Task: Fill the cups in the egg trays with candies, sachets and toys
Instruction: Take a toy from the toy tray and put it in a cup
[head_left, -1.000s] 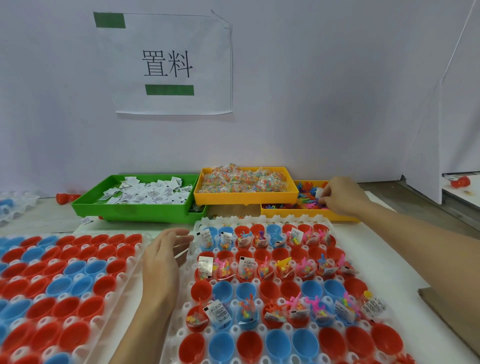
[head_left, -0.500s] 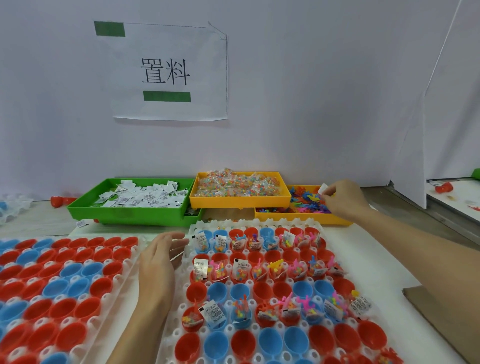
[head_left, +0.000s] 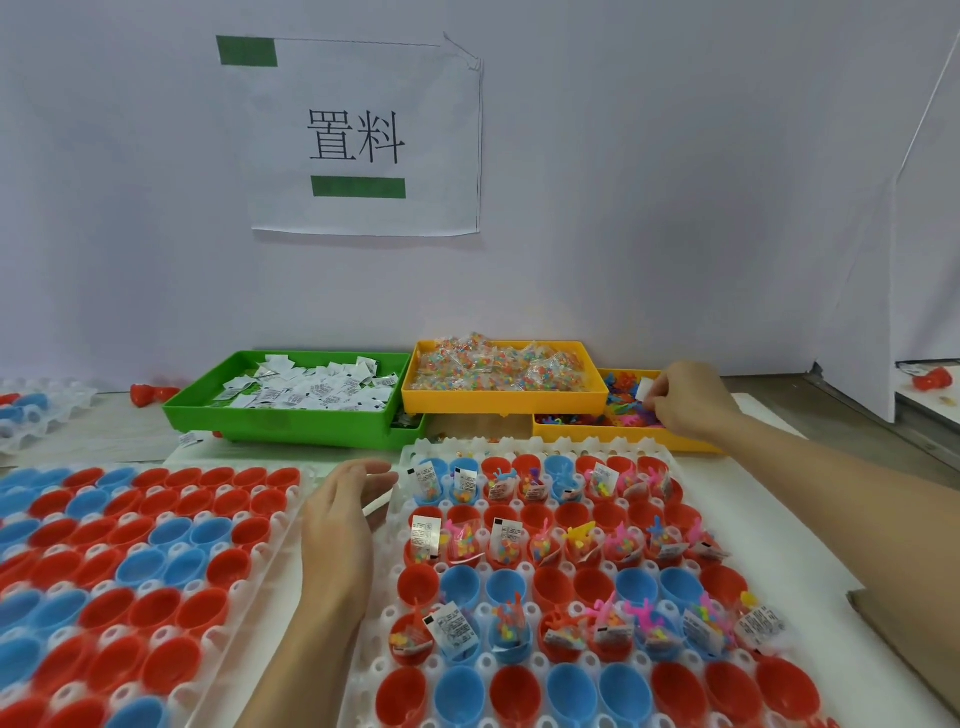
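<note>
The bench (head_left: 769, 499) carries two egg trays: the half-filled one (head_left: 566, 587) lies between the hands, its long axis running away from the person, empty cups nearest the body. The right hand (head_left: 688, 400) (nearer the toys) pinches a white sachet (head_left: 645, 388) over the toy bin (head_left: 618, 421). The left hand (head_left: 345, 519) rests relaxed, fingers holding nothing. A wall sign (head_left: 358, 137) reads 置料.
</note>
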